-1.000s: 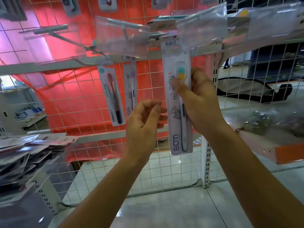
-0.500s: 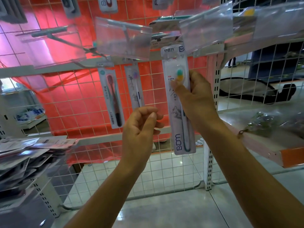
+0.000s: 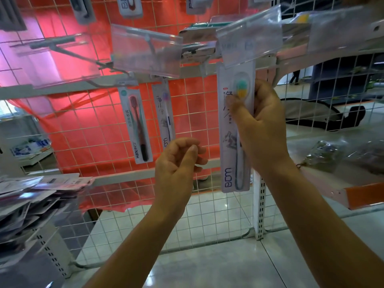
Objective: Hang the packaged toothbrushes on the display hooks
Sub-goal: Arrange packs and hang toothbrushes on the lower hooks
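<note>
Pinching the long white carded toothbrush pack with teal-and-yellow bristles (image 3: 230, 159): our right hand (image 3: 264, 125) has its thumb on the front by the brush head and its fingers behind. Left hand (image 3: 176, 163) is loosely curled and holds nothing, lower left of the pack. Pack is upright, right side of the white wire grid (image 3: 99, 142). Its top sits behind the clear plastic price flap (image 3: 249, 38), so we can't tell if the hole is on the hook. Risk: releasing unseated, so it drops. The flap blocks our view, and the high pinch lets the card swing.
</note>
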Available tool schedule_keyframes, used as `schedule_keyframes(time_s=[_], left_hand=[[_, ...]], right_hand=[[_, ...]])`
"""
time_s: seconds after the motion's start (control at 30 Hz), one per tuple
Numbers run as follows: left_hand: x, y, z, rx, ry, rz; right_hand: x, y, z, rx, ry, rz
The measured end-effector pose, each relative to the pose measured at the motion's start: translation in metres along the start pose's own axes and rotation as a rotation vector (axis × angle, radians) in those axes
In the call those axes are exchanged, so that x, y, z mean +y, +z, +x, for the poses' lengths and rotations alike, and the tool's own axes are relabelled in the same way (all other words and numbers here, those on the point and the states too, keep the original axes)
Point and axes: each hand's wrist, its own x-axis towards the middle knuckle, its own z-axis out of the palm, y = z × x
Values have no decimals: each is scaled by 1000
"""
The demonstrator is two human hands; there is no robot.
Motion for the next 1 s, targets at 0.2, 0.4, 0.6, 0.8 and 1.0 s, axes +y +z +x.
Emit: schedule_keyframes(time_s=[0.2,0.4,0.6,0.8,1.0], left_hand=[[0,3,0,-13,1,-2],[-3,5,-1,-22,-8,-2],[-6,8,-1,-22,-30,-4],[-8,8,2,-23,-52,-30],[-13,4,9,-28,-35,-16]], right_hand=[[2,-3,5,-4,40,47],[8,-8,7,7,37,55],[22,-5,17,5,97,-92],[53,7,42,6,116,-236],[94,21,69,-19,193,-259]])
